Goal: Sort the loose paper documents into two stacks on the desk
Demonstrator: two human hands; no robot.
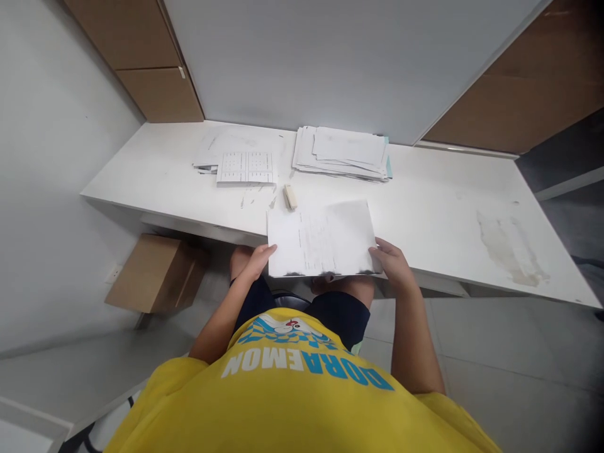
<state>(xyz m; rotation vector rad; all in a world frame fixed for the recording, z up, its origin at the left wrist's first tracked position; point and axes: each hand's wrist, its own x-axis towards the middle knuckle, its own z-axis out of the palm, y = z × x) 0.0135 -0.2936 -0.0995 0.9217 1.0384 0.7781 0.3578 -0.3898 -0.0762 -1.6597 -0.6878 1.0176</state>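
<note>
My left hand (261,259) grips the left edge of some white paper sheets (325,239), thumb on top and fingers below. On the opposite side, my right hand (391,257) pinches the right edge in the same way. The sheets lie roughly level over the front edge of the desk, with faint print and dark smudges along the near edge; how many there are I cannot tell. Just beyond them lies a small beige stapler (289,197) on the desk.
The white desk (438,201) runs across the view. A thick pile of papers (349,151) rests at the back, and printed sheets (246,167) lie further left. A brown stain marks the right side. Below on the left stands a cardboard box (146,274).
</note>
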